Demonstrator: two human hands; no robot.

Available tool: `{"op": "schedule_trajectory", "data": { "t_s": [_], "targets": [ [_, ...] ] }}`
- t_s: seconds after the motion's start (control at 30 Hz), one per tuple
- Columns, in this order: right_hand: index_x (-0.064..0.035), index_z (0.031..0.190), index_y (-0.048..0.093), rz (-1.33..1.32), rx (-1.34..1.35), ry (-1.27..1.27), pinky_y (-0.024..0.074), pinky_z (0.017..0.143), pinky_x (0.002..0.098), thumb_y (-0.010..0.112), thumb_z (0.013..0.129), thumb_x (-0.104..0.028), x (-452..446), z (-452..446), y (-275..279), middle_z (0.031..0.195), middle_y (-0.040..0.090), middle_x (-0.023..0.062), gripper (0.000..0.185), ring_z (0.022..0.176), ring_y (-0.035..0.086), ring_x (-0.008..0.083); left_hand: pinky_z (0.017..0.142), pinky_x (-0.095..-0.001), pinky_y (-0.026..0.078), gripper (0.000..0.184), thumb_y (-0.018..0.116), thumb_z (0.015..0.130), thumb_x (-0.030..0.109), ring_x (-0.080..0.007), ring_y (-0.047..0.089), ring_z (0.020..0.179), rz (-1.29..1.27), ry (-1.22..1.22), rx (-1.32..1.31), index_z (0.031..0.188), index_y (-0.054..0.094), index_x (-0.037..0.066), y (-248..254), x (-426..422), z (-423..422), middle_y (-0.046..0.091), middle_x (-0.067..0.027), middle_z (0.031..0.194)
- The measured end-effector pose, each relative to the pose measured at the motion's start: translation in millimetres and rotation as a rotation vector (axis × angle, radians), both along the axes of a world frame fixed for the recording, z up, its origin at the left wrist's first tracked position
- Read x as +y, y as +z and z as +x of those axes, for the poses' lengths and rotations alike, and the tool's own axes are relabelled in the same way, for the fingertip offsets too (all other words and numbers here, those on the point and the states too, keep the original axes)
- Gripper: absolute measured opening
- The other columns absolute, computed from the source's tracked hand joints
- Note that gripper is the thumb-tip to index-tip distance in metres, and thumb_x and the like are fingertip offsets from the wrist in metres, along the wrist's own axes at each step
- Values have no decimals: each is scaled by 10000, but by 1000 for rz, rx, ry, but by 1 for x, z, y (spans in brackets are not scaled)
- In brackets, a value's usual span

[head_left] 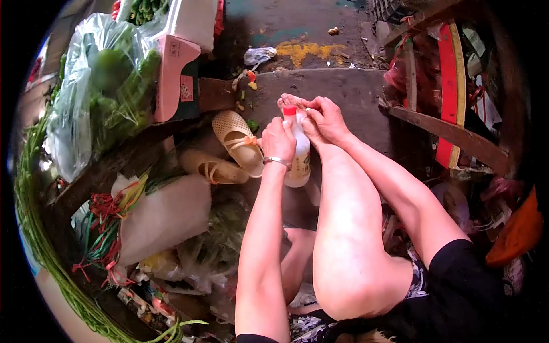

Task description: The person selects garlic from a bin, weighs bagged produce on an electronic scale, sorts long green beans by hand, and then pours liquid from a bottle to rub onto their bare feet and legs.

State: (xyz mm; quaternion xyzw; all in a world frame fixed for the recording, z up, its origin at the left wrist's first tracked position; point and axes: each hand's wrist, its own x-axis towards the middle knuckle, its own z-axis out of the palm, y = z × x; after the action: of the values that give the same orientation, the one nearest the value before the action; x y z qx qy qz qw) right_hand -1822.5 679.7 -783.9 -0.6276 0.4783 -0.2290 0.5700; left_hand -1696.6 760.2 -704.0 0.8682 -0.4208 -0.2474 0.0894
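Observation:
A white bottle (298, 166) with a red cap stands tilted slightly beside my bare foot (315, 136). My left hand (278, 140) is closed around the bottle's upper part, just below the cap; a metal bracelet is on that wrist. At the toes, my right hand (327, 119) has its fingers bent and pressed on the foot; whether anything small is between them is hidden. The foot rests on a dark wooden board (349, 94). Left of the bottle lie two beige slip-on shoes, a perforated one (227, 127) and another (213, 167) below it.
A clear plastic bag of green vegetables (106, 86) sits at upper left, against a pink and white box (174, 74). Long green beans (37, 228) line the left edge. Coloured ties (103, 223) hang near a pale sheet (166, 220). A wooden frame (452, 137) stands at right.

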Motion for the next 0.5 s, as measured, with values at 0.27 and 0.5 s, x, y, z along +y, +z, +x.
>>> {"op": "schedule_trajectory", "data": {
  "t_s": [0.27, 0.5],
  "targets": [
    [-10, 884, 610, -22, 46, 44, 483, 758, 383, 643, 788, -117, 0, 0, 2, 885, 600, 167, 149, 841, 598, 305, 750, -524, 431, 277, 519, 901, 282, -417, 608, 869, 33, 26, 37, 863, 575, 13, 3, -11, 7, 636, -238, 867],
    [-14, 889, 612, -56, 33, 54, 483, 732, 366, 640, 796, -134, 1, 0, 0, 852, 589, 148, 155, 807, 595, 275, 751, -481, 452, 302, 544, 889, 297, -411, 594, 869, 50, 51, 55, 873, 594, -1, 1, -14, 10, 626, -238, 884]
  ]
}}
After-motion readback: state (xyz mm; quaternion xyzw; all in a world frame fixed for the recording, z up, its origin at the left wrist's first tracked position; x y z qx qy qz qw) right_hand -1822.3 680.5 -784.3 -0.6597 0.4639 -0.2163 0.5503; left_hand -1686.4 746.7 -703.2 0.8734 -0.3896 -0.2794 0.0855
